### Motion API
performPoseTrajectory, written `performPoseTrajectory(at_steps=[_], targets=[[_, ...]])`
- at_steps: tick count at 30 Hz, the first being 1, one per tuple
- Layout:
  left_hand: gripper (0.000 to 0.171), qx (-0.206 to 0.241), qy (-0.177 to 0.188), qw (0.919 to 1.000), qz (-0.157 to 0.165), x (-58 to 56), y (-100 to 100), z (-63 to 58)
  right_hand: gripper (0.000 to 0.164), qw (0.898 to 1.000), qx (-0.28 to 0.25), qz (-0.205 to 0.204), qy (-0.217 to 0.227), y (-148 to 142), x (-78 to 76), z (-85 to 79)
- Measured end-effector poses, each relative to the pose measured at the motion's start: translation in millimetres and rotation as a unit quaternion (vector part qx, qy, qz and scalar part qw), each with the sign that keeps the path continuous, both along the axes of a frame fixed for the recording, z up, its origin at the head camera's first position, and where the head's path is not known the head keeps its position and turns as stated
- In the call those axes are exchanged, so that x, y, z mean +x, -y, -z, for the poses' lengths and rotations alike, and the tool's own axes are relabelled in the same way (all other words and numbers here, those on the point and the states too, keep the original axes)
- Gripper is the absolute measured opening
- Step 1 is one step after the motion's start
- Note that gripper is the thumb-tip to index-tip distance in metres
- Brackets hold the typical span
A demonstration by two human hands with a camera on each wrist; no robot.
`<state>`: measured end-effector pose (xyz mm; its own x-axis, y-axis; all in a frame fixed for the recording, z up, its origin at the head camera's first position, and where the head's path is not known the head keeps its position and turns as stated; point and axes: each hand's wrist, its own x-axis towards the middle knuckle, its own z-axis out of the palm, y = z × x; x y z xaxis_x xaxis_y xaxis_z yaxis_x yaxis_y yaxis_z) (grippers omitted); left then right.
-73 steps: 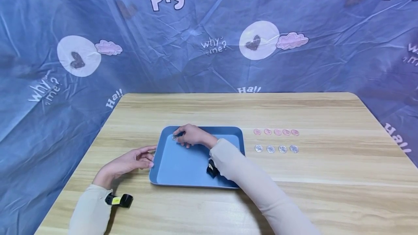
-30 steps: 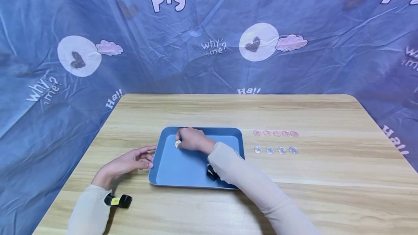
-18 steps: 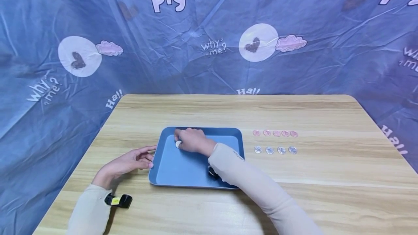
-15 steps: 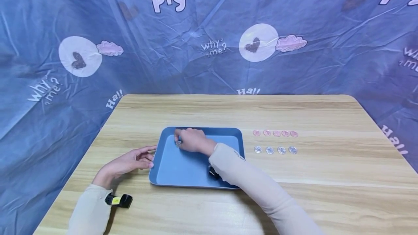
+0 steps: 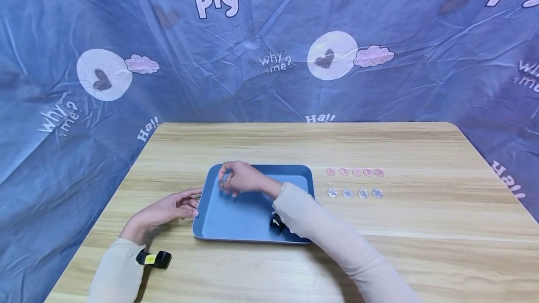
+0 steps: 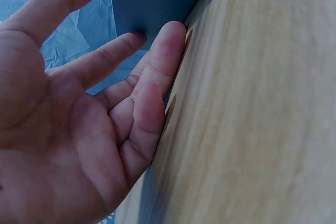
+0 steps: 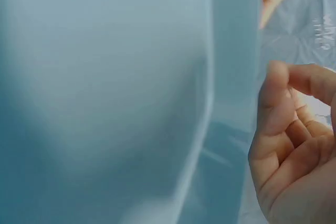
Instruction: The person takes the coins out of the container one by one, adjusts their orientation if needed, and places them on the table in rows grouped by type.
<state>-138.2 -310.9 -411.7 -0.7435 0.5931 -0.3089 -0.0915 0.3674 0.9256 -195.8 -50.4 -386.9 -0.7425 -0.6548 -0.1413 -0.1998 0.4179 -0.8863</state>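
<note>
In the head view a blue tray [image 5: 236, 221] lies on the wooden table, left of the middle. Over its far left corner my right hand [image 5: 244, 176] pinches a small silvery round disc [image 5: 221, 184] between thumb and forefinger, the other fingers bent. The right wrist view has the same hand [image 7: 294, 145] beside the tray's wall [image 7: 231, 103], its thumb and forefinger meeting; the disc hardly shows there. My left hand [image 5: 168, 209] stays at the tray's left side. Its fingertips [image 6: 170, 38] are against the outer wall, loosely bent, as the left wrist view shows.
Right of the tray lies a row of pink discs [image 5: 357, 172], with a row of silvery discs [image 5: 347, 193] in front of it. A blue printed cloth [image 5: 269, 92] hangs behind the table [image 5: 421, 228]. Each wrist bears a black camera [image 5: 162, 259].
My right hand has pinched the disc at the tray's far left corner and tilted it about. In the last half second it has moved slightly left with it. The left hand stays put.
</note>
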Motion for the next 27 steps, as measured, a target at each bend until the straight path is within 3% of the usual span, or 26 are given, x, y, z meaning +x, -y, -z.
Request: performPoseTrajectory(at_steps=[5, 11, 22, 27], targets=[[0.076, -0.006, -0.003, 1.0000, 0.003, -0.7, -0.2, -0.3, 0.011, 0.993, -0.070, 0.009, 0.090, -0.7, 4.5, -12.9], [0.077, -0.010, -0.004, 0.9999, 0.003, -1.4, 0.9, 0.8, 0.016, 0.982, -0.113, 0.012, 0.152, -5.8, 9.8, -25.6], [0.077, -0.023, -0.007, 0.9997, -0.003, -2.0, -0.2, 2.2, 0.017, 0.969, -0.170, 0.022, 0.179, -37.2, 20.0, -46.1], [0.077, -0.025, -0.010, 0.9996, -0.005, -1.0, 1.2, 2.3, 0.020, 0.968, -0.171, 0.036, 0.179, -56.8, 22.7, -51.7]])
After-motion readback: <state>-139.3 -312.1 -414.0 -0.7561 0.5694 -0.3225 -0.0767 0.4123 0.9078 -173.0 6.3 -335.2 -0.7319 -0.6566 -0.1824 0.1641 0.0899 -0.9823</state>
